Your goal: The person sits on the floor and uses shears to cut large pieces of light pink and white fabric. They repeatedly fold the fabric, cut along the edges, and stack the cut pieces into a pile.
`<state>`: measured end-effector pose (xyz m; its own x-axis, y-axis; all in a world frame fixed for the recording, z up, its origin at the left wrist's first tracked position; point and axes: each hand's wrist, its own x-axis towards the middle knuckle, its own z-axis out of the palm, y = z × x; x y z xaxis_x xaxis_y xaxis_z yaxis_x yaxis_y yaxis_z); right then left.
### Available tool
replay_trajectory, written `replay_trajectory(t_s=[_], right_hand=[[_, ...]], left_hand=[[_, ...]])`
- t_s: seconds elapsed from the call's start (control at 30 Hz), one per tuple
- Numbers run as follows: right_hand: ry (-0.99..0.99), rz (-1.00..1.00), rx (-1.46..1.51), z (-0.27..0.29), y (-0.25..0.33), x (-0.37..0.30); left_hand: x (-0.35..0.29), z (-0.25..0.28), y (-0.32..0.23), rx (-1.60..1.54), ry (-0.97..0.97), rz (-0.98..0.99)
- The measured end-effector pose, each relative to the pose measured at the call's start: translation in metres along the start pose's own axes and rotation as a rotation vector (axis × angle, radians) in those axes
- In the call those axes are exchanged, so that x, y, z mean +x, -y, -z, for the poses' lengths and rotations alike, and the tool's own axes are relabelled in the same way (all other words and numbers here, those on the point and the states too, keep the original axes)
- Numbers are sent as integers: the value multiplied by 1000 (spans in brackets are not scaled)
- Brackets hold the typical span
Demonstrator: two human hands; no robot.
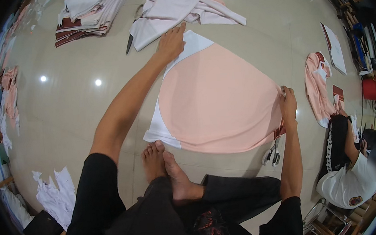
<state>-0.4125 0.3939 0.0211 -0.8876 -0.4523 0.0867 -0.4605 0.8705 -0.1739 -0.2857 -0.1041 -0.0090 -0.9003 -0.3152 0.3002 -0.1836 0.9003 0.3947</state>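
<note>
Fabric piece [218,101] lies flat, long axis hand to hand; left hand [170,43] spread flat; right hand [288,104] pinching edge.

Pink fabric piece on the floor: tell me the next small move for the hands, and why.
Probably draw the right hand outward to pull the pink fabric piece taut. The left hand presses flat on its far white edge, the right pinches the opposite edge, and faint ripples show near the lower hem, by the bare feet.
</note>
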Motion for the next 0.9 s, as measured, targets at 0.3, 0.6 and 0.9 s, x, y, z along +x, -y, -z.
replay_trajectory(t_s=[0.3,0.6,0.9], right_hand=[[-211,-161,-86,22,-6,80],[-233,-644,1315,29,39,-36],[-200,-717,1363,-25,15,-78]], left_hand=[[92,-3,-21,-16,-209,52],[-76,94,-43,-1088,-97,612],[-196,85,-65,-1272,171,967]])
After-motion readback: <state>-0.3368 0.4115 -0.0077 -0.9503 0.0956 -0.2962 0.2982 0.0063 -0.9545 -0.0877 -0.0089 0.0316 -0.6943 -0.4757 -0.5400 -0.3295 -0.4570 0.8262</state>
